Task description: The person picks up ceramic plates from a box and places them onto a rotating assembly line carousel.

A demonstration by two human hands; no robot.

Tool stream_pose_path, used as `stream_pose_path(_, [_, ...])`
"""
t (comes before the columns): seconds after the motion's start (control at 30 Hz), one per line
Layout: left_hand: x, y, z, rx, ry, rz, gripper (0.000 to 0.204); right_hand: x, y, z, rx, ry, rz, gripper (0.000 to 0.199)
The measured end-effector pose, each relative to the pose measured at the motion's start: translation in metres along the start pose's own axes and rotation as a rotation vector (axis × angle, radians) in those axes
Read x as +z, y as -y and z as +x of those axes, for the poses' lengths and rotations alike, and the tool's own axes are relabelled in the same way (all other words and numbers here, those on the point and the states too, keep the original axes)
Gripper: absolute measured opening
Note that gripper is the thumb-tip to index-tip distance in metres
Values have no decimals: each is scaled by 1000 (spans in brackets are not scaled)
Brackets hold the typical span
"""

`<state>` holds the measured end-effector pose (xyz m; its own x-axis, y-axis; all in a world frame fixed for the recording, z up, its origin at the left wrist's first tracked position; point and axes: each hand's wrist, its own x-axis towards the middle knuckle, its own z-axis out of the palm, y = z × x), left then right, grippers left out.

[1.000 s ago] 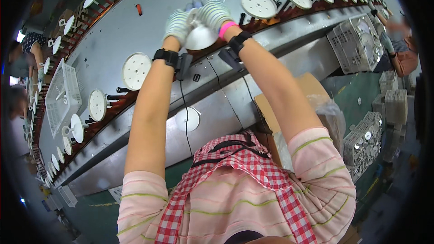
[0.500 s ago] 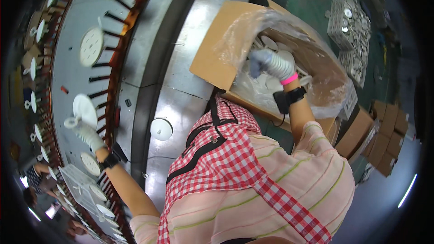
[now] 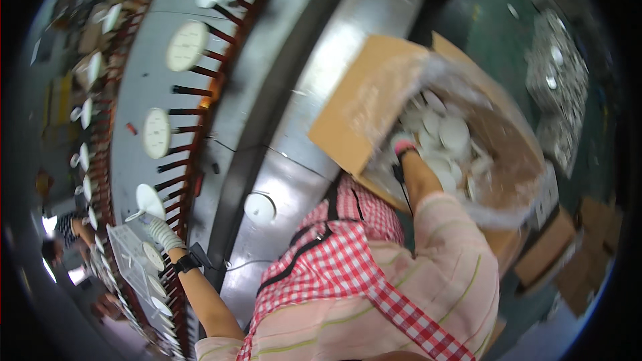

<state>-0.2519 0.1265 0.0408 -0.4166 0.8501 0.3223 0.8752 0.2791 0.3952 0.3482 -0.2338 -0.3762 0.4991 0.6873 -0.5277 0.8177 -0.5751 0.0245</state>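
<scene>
Over the conveyor at the left, my left hand (image 3: 160, 230), in a ribbed light glove, is closed on a white plastic disc (image 3: 150, 199) with a small stem part beside the fingers. A clear plastic tray (image 3: 124, 249) lies just below that hand. My right hand (image 3: 402, 143) reaches down into an open cardboard box (image 3: 351, 97) lined with clear plastic film. Only its pink-banded wrist shows plainly; the fingers are hidden by the film and the parts. White round discs (image 3: 455, 132) lie heaped in the box.
Another white disc part (image 3: 260, 208) rests on the metal bench (image 3: 281, 180). Cream perforated discs (image 3: 157, 132) sit along the row of dark pegs (image 3: 187, 111). Crates of small parts (image 3: 556, 73) and cardboard boxes (image 3: 545, 254) stand on the right. Another person (image 3: 67, 234) is at far left.
My right hand has gone deeper and to the left in the box, so its fingers no longer show. My left hand, with the disc, has come nearer the clear tray. The view has shifted.
</scene>
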Motion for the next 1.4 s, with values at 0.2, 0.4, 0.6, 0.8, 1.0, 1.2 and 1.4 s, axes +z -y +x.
stream_pose_path(0.2, [-42, 63, -29, -94, -76, 93, 58, -128, 12, -43, -46, -113, 292, 23])
stream_pose_path(0.4, [-11, 28, -48, -180, -169, -25, 58, -254, -46, -85, -139, -719, 1171, 22])
stream_pose_path(0.6, [2, 29, -60, -246, -275, -45, 55, -452, 67, -73, -621, -931, 1428, 33])
stream_pose_path(0.8, [-3, 44, -74, -297, -234, -289, 53, -600, 213, 41, -1011, -1080, 713, 22])
stream_pose_path(1.0, [-25, -69, -130, -10, -515, -390, 42, -612, 293, 91, -1087, -788, 504, 23])
stream_pose_path(1.2, [12, -233, -130, 528, 140, -696, 36, -582, 323, 53, -1105, -739, 394, 29])
stream_pose_path(1.4, [131, -348, -45, 319, 366, -673, 43, -542, 313, 72, -984, -528, 567, 28])
